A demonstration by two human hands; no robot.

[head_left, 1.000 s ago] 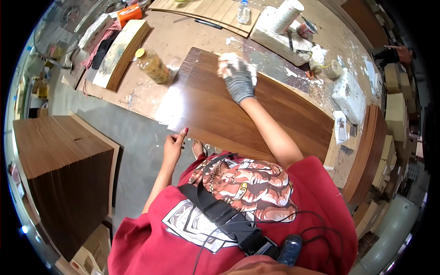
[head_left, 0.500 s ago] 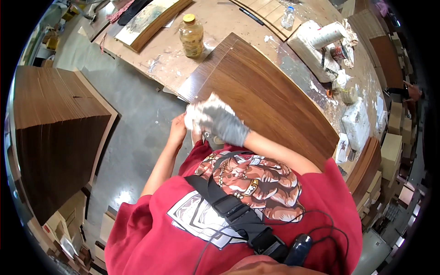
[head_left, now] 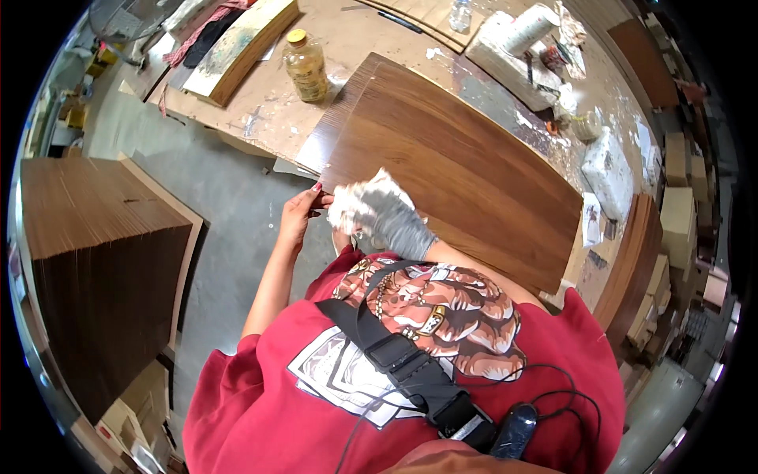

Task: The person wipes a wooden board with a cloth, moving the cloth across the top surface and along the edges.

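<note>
A dark brown wood-grain panel (head_left: 450,166) lies aslant on the worktable, its near edge reaching toward my body. My right hand (head_left: 395,225), in a grey glove, is closed round a crumpled white rag (head_left: 359,204) beside the panel's near left corner. The rag covers most of the glove's fingertips. Bare and half curled, my left hand (head_left: 298,215) grips the panel at that same corner, thumb on top and fingers bent beneath the edge.
On the worktable (head_left: 268,130) stand a yellow-capped jar of amber liquid (head_left: 305,71), a wooden block (head_left: 237,59), a white-wrapped block (head_left: 509,59) and a small clear bottle (head_left: 459,16). A tall stack of brown sheets (head_left: 110,213) stands on the floor at left.
My left hand has come apart from the rag and moved up to the panel's corner. The rag in my right hand has shifted slightly right. The head view has shifted a little.
</note>
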